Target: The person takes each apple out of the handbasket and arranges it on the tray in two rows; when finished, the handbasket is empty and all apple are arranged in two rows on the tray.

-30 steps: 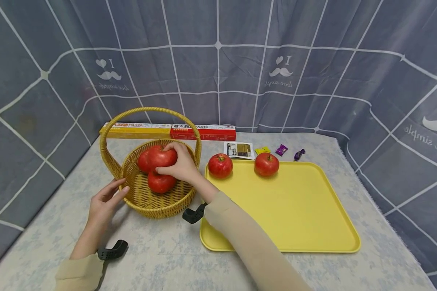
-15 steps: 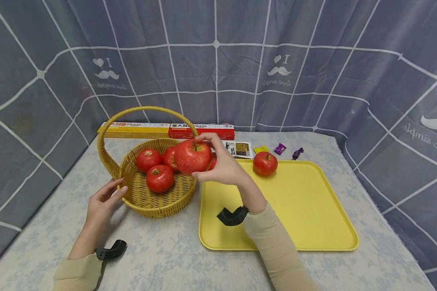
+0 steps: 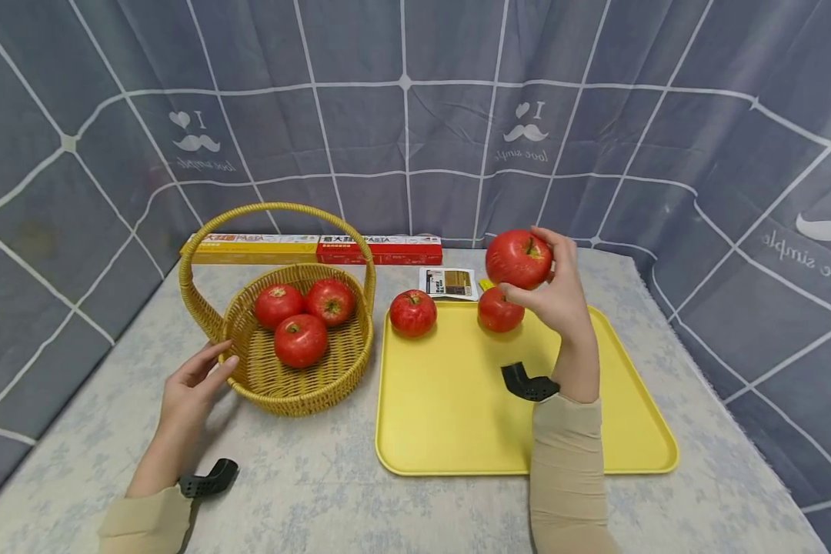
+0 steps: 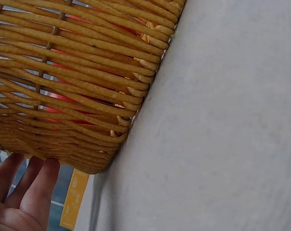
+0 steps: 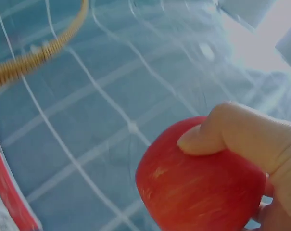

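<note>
A: ok what's in this setup? big stuff first

B: Grid-patterned curtain (image 3: 360, 131) round the far side, then a pale surface (image 3: 298, 481). Yellow tray (image 3: 457, 400) on the right, long axis running left to right. Wicker basket (image 3: 298, 404) just beside it on the left. Far behind the basket, 2 pasta boxes end to end: yellow box (image 3: 256, 254) left, red box (image 3: 381, 254) right.

A: and the hands?

B: Left hand (image 3: 190, 388) holds the basket's left rim. Right hand (image 3: 561, 296) has a red apple (image 3: 518, 260) gripped between thumb and fingers.

A: where's that apple exactly?

B: Up in the air around the tray's far edge, left of the right palm. Imo everything hinges on that: tray lower and nearer, right hand on the apple, left hand well apart. It's roundish, so no real long axis to line up. It overlaps the far-middle tray apple (image 3: 501, 312) in the head view, can't tell the gap.

A: rest?

B: Far-left tray apple (image 3: 412, 312), 3 basket apples (image 3: 301, 341), then a white sachet (image 3: 450, 283) just past the tray.
</note>
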The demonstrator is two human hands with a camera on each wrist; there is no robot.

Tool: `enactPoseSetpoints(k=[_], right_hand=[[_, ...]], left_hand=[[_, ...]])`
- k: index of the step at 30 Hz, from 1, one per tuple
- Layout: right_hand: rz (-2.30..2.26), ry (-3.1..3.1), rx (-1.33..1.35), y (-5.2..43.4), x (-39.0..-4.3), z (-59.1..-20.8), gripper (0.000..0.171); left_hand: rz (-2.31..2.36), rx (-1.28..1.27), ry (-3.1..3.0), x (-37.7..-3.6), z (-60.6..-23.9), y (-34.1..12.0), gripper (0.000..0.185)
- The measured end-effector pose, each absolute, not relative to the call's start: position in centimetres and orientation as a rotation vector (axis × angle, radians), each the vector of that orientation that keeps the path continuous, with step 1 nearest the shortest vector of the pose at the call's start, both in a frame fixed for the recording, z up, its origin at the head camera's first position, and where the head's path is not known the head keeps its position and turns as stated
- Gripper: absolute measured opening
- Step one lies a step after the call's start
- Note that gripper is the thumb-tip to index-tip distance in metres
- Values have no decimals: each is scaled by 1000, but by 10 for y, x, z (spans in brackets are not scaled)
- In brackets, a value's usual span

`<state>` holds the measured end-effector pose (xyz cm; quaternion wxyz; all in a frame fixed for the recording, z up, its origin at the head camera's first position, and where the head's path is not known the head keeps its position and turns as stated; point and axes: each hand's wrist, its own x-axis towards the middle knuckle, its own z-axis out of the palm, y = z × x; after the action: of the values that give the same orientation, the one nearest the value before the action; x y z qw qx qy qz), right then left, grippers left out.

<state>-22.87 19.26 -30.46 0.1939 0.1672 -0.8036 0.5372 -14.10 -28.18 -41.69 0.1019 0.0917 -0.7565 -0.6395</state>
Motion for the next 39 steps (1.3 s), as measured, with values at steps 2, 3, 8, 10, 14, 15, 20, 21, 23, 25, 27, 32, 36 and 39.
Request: enactPoseSetpoints(k=[2,3,8,10,14,15,20,21,23,25,27,32,36,39], right_hand=[[1496,-2264,347,208,-233,-310,84],[1504,-2269,288,215,-236,-314,84],[1542,-2315,46,240,-249,-335,85],[1550,-2323,-32,245,-254,-345,85],[1577,-2287,-193,250,-263,-362,86],[1584,-2268,-240,250,-265,-365,86],[1494,-2188,-484,250,-273,-382,85],[1466,-2173,-529,251,-275,-385,85],[1411,-2147,-610,253,-276,-391,85],[1380,-2113,-673,255,-278,-397,85],[1362,-2080,-719,257,-280,-403,85],[1344,-1998,-753,262,-286,-421,82],[1325,-1957,-770,264,-291,-431,81],[1323,-1945,-789,265,-293,-437,82]], left_hand=[[-1888,278,-2235,-141,-417,-282,48],[-1890,281,-2234,-141,-416,-282,48],[-1890,291,-2236,-141,-416,-282,48],[-1883,295,-2242,-141,-417,-282,48],[-1881,298,-2247,-140,-418,-283,48],[-1881,299,-2248,-140,-418,-283,48],[-1846,308,-2284,-141,-418,-283,49],[-1830,311,-2296,-142,-418,-283,49],[-1826,305,-2294,-143,-418,-284,50],[-1838,292,-2281,-143,-418,-284,49],[-1863,276,-2258,-144,-417,-284,49],[-1930,253,-2210,-142,-417,-284,46],[-1949,253,-2200,-141,-418,-284,47],[-1945,257,-2208,-141,-418,-284,47]])
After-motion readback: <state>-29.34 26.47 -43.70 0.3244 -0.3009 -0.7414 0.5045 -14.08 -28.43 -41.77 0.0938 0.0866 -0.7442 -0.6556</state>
